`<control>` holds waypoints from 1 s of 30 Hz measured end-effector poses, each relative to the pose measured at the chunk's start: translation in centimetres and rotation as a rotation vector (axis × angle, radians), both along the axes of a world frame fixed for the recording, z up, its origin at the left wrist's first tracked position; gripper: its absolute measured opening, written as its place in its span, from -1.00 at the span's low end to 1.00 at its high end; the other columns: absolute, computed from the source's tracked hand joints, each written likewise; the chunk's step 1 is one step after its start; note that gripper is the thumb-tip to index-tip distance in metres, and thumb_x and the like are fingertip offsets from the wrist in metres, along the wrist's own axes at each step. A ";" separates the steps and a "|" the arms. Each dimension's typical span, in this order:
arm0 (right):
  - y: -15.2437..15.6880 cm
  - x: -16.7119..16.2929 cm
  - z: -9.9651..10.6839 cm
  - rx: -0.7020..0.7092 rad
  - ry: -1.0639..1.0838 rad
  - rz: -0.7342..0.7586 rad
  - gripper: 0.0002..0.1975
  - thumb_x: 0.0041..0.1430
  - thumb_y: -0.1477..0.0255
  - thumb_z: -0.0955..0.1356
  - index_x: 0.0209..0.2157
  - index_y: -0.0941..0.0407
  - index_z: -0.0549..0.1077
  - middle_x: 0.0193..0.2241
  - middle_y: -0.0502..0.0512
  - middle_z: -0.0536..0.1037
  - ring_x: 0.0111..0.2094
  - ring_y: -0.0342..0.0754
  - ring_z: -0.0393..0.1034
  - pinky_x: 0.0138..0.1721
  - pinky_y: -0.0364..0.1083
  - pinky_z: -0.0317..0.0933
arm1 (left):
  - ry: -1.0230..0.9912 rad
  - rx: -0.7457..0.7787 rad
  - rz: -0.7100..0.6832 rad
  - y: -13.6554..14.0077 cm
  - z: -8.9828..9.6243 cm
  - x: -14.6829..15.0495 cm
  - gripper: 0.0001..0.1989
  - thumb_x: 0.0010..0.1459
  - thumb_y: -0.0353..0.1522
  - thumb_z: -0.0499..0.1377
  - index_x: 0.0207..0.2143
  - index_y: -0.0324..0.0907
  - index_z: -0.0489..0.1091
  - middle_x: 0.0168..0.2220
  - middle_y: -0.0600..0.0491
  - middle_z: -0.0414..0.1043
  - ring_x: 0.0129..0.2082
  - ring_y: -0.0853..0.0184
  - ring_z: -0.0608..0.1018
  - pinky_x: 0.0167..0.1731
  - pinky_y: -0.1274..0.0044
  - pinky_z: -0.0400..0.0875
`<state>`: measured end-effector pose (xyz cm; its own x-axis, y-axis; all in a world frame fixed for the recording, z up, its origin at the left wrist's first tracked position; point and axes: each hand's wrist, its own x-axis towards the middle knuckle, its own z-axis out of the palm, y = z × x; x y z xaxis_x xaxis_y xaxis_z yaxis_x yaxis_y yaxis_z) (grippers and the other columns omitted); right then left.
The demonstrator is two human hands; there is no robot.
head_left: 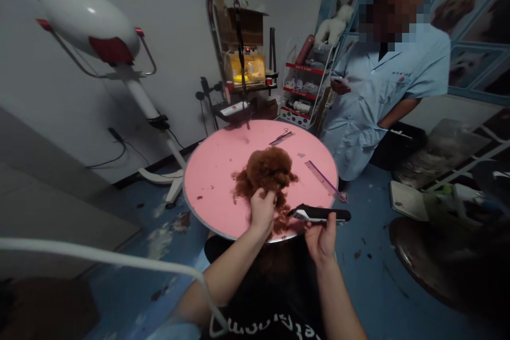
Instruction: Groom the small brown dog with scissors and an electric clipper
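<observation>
A small curly-haired brown dog (pixel 269 166) is on the round pink table (pixel 211 170), with loose brown fur around it. My left hand (pixel 263 207) is closed against the dog's front below its head; which part the fingers grip is hidden. In my right hand (pixel 322 236), a black and silver hair clipper (pixel 322 214) points left, its blade end close to the fur near the table's front edge. To the right lies a purple-backed comb (pixel 325 180) whose end reaches over the rim. Scissors (pixel 284 135) and another comb (pixel 279 140) lie behind the dog.
A grooming arm (pixel 211 10) with a dark hanging strap (pixel 240 42) rises behind the table. At left stands a white dryer (pixel 87 16) on a stand. A person in a light blue coat (pixel 382 90) stands at right, near a shelf rack (pixel 305 93). A pale hose (pixel 99 257) crosses the lower left.
</observation>
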<state>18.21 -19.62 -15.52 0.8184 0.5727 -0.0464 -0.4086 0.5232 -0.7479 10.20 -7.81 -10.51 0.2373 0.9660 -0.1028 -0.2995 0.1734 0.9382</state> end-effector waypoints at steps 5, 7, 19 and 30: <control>0.3 -0.5 0.1 -0.080 -0.031 -0.027 -0.59 -0.14 0.21 0.55 -0.32 0.11 0.42 -0.46 -0.04 0.59 -0.57 -0.14 0.44 -0.56 -0.14 0.36 | 0.316 0.382 -0.109 2.8 3.2 -2.2 -0.70 -0.01 -0.24 0.14 -0.64 -0.13 0.09 -0.66 0.19 0.09 -0.61 0.46 0.19 -0.57 0.57 0.03; 0.8 -0.5 1.0 -0.128 -0.211 -0.048 -0.58 -0.11 0.28 0.55 -0.23 0.10 0.40 -0.35 0.01 0.61 -0.46 -0.09 0.50 -0.44 -0.08 0.42 | 0.513 0.582 -0.153 4.1 4.8 -3.0 -0.71 0.02 -0.29 0.09 -0.66 -0.14 0.09 -0.66 0.17 0.09 -0.61 0.45 0.20 -0.56 0.55 0.00; 6.2 -0.1 9.0 -0.218 -1.108 -0.038 -0.66 -0.04 0.34 0.49 -0.19 0.07 0.44 -0.26 0.10 0.55 -0.29 0.02 0.50 -0.26 0.04 0.45 | 0.926 0.840 -0.405 7.6 12.3 -2.2 -0.81 0.00 -0.37 0.10 -0.62 -0.21 0.36 -0.62 0.08 0.38 -0.59 0.39 0.34 -0.54 0.51 0.07; 6.3 -1.1 11.1 -0.492 -1.250 -0.063 -0.72 0.00 0.19 0.47 -0.38 0.11 0.47 -0.47 0.08 0.57 -0.44 0.02 0.50 -0.39 -0.03 0.41 | 0.929 0.908 -0.595 8.2 14.9 -1.1 -0.82 -0.06 -0.39 0.09 -0.64 -0.21 0.40 -0.64 0.06 0.37 -0.60 0.39 0.37 -0.56 0.52 0.10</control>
